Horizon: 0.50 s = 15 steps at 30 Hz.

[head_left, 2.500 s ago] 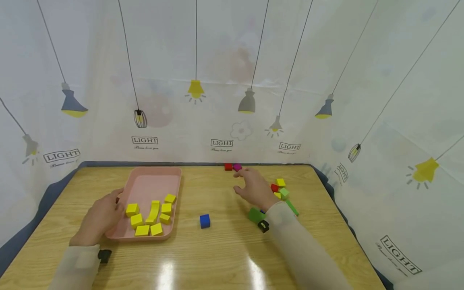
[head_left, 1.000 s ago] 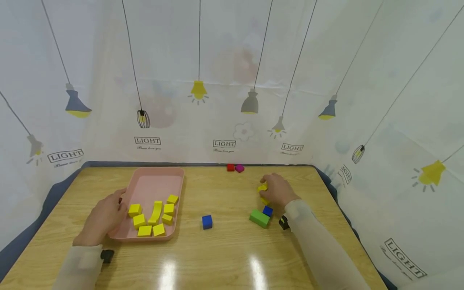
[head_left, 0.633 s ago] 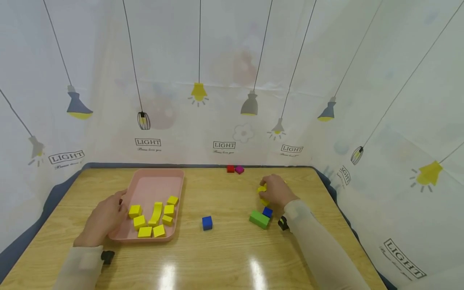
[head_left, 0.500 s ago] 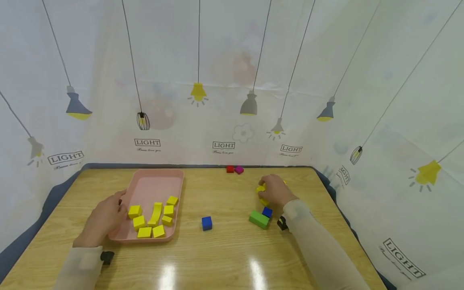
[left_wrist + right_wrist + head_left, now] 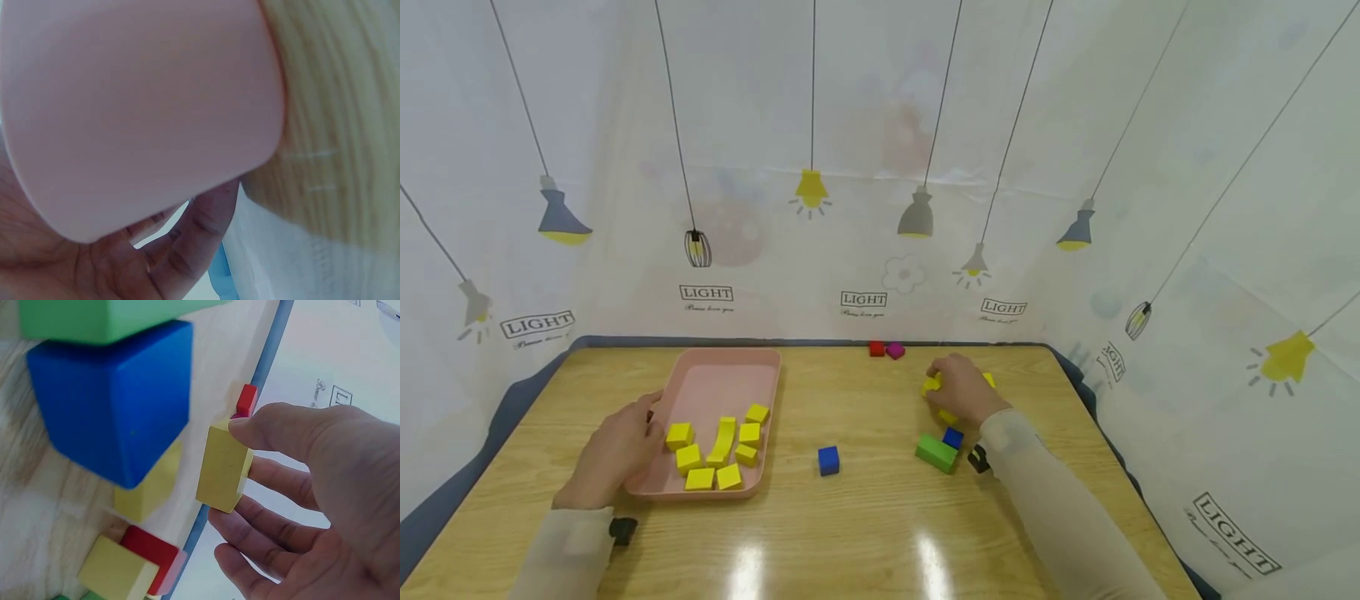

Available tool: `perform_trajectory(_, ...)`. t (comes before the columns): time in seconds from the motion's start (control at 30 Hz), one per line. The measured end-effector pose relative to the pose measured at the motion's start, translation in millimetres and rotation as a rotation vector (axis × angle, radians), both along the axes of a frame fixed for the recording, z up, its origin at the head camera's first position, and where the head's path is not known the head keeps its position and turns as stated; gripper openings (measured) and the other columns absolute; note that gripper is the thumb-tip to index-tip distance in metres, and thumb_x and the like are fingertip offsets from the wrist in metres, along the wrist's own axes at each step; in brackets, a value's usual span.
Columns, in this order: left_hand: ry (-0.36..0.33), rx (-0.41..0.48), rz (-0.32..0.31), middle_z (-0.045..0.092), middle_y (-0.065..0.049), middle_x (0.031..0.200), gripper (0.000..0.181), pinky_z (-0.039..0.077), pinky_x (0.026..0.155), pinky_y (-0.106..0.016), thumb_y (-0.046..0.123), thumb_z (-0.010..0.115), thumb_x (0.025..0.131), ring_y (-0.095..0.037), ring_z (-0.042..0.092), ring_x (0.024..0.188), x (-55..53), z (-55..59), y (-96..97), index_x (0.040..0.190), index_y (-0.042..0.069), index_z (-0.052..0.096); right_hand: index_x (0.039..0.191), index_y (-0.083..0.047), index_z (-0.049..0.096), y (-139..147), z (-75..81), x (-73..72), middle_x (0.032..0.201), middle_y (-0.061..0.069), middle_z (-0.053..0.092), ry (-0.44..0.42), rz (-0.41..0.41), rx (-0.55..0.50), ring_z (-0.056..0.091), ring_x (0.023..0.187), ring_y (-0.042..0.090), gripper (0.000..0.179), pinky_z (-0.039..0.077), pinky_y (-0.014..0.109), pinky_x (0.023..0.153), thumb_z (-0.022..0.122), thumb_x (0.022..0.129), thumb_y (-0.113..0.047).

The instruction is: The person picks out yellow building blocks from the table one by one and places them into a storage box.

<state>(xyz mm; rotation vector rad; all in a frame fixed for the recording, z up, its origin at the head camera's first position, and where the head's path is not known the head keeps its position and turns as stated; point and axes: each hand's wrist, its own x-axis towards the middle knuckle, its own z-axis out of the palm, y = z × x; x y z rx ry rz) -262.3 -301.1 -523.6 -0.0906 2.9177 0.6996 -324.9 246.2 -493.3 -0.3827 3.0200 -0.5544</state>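
My right hand (image 5: 962,387) pinches a yellow block (image 5: 225,465) between thumb and fingers, plain in the right wrist view. Just behind it lie another yellow block (image 5: 119,569) and a red block (image 5: 150,550), which the hand mostly hides in the head view. Closer to me, a green block (image 5: 936,454) touches a small blue block (image 5: 953,437). At the left, my left hand (image 5: 617,446) rests against the side of a pink tray (image 5: 722,367), its fingers touching the wall. Several yellow blocks (image 5: 700,479) lie in the tray's near half.
A lone blue cube (image 5: 828,460) sits on the wooden table (image 5: 820,542) between tray and right hand. By the far edge are a red block (image 5: 877,348) and a magenta block (image 5: 895,351). A lamp-printed curtain (image 5: 865,250) hangs behind and around the table.
My right hand has moved from near the magenta block to the blocks at the right and pinched a yellow one. Most recently it has shifted slightly left with it. The left hand stays put.
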Motion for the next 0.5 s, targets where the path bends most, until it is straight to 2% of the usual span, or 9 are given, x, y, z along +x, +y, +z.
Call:
perform_trajectory(0.2, 0.0, 0.001, 0.002, 0.057, -0.044, 0.159, 0.071, 0.064, 0.113, -0.07, 0.016, 0.061, 0.116, -0.047, 0.066, 0.118, 0.8, 2.2, 1.6, 0.176, -0.011, 0.033, 0.137, 0.002, 0.08, -13, 6.3, 1.8, 0.133, 0.017, 0.08, 0.009, -0.005, -0.007, 0.07, 0.119, 0.032, 0.041, 0.064, 0.052, 0.114, 0.087, 0.101, -0.015)
perform_trajectory(0.5, -0.013, 0.003, 0.008, 0.057, -0.044, 0.159, 0.071, 0.061, 0.116, -0.072, 0.016, 0.06, 0.117, -0.049, 0.065, 0.12, 2.6, 4.0, 3.0, 0.177, -0.011, 0.032, 0.14, -0.001, 0.08, -37, 11.7, 3.5, 0.136, 0.015, 0.078, 0.001, -0.006, -0.016, 0.069, 0.122, 0.031, 0.041, 0.063, 0.051, 0.117, 0.088, 0.102, -0.017)
